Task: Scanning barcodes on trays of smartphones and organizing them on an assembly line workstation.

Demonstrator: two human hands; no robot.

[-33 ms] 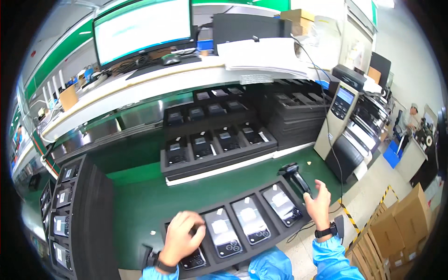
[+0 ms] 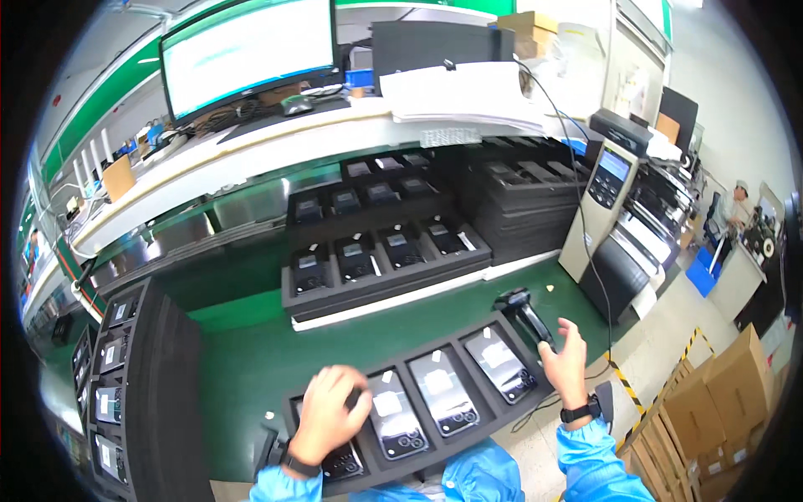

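Note:
In front of me a black foam tray (image 2: 483, 346) holds a row of smartphones lying camera side up, each with labels stuck on its back. My left hand (image 2: 330, 410) is over the leftmost phone (image 2: 343, 463) and hides much of it. Its fingers are bent, the thumb stands apart, and I see nothing held. At the tray's right end, my right hand (image 2: 567, 365) is half curled, thumb and fingers apart, with nothing in it. The thumb lies close to the handle of a black handheld scanner (image 2: 527, 315); I cannot tell whether they touch.
Stacked foam trays (image 2: 385, 289) with phones stand behind on the green bench (image 2: 242, 351). More trays (image 2: 163, 376) rise at the left. A label printer (image 2: 604, 188) with a hanging cable is at the right. A shelf above carries a monitor (image 2: 247, 54). Cardboard boxes (image 2: 719, 402) stand lower right.
The whole view has shifted slightly, so the bench things sit a little further left and up. Both hands stay at nearly the same places by the tray.

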